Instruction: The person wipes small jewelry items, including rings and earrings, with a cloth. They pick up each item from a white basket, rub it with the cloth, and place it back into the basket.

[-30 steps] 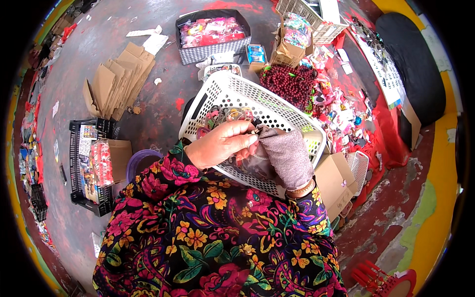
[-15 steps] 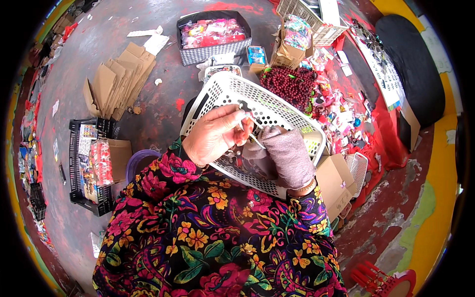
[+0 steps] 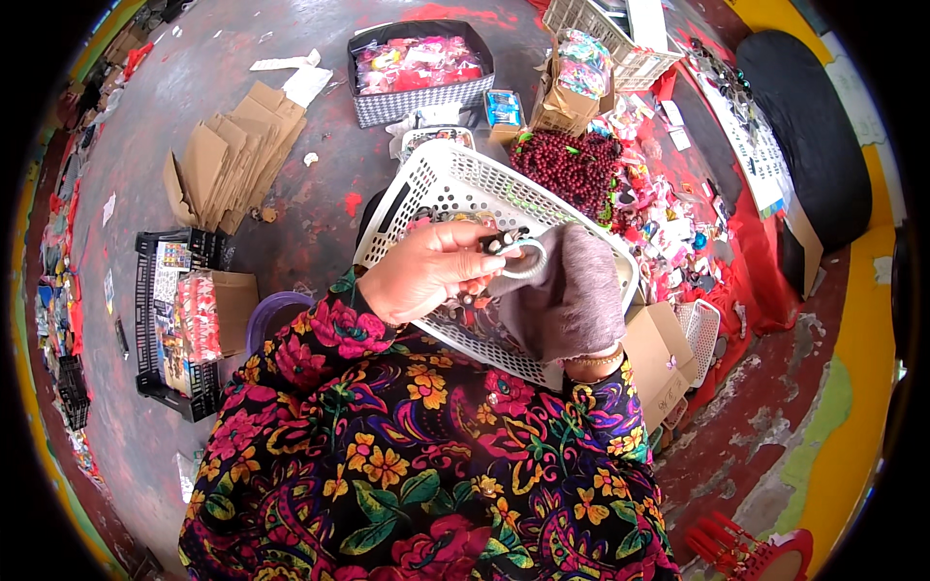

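pinches pale hair tie [image 3: 542, 258] in left hand [image 3: 412, 276], looped toward 3 o'clock beside mauve cloth [image 3: 572, 300]; cannot tell grip of right hand [image 3: 599, 368] beneath.

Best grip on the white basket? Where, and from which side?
White basket: probably its rim at the left end and far right corner, coming from left and right. It's long and open-topped; those stretches show clear, while the near side lies close to the floral top.

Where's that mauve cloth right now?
In the head view, the mauve cloth covers the right hand, over the right side of the white basket, just right of the left hand.
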`<state>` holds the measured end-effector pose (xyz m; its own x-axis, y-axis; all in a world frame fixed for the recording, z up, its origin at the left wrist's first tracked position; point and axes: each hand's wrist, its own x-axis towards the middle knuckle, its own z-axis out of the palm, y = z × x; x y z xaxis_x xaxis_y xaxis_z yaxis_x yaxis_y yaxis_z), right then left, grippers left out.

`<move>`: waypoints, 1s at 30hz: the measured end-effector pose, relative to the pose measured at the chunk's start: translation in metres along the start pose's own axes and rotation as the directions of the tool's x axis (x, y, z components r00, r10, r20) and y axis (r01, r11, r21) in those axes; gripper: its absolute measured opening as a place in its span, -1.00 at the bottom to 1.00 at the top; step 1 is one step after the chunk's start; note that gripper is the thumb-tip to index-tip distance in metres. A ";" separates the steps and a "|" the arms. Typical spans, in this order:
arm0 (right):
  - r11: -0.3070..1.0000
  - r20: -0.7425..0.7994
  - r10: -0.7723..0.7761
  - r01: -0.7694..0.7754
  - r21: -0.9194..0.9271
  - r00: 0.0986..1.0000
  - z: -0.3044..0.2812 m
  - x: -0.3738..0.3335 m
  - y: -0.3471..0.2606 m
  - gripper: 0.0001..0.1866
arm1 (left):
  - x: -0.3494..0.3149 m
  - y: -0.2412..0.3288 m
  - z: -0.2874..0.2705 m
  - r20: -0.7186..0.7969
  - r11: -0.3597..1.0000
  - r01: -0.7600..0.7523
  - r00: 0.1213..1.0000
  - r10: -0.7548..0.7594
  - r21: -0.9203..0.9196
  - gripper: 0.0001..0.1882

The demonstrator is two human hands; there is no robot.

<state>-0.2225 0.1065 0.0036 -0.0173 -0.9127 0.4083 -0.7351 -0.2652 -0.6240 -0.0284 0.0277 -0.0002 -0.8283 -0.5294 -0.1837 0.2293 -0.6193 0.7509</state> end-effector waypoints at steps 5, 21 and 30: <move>0.984 0.020 -0.087 0.089 -0.156 0.996 0.003 0.004 0.000 -0.62 | 0.002 -0.003 -0.002 -0.021 0.691 -0.233 0.941 0.338 0.685 -0.74; 0.982 0.190 -0.190 0.186 0.038 0.963 -0.002 0.010 -0.017 -0.70 | 0.006 -0.014 0.004 -0.050 0.804 -0.150 0.975 0.217 0.576 -0.90; 0.914 0.138 -0.283 0.224 0.338 0.949 -0.007 0.023 -0.014 -0.88 | 0.007 -0.003 0.006 -0.023 0.983 -0.099 0.994 0.104 0.158 -0.88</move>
<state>-0.2169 0.0917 0.0260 0.2855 -0.8339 0.4724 -0.4471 -0.5519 -0.7040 -0.0377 0.0291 -0.0001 -0.7881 -0.6038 -0.1194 0.2264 -0.4647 0.8560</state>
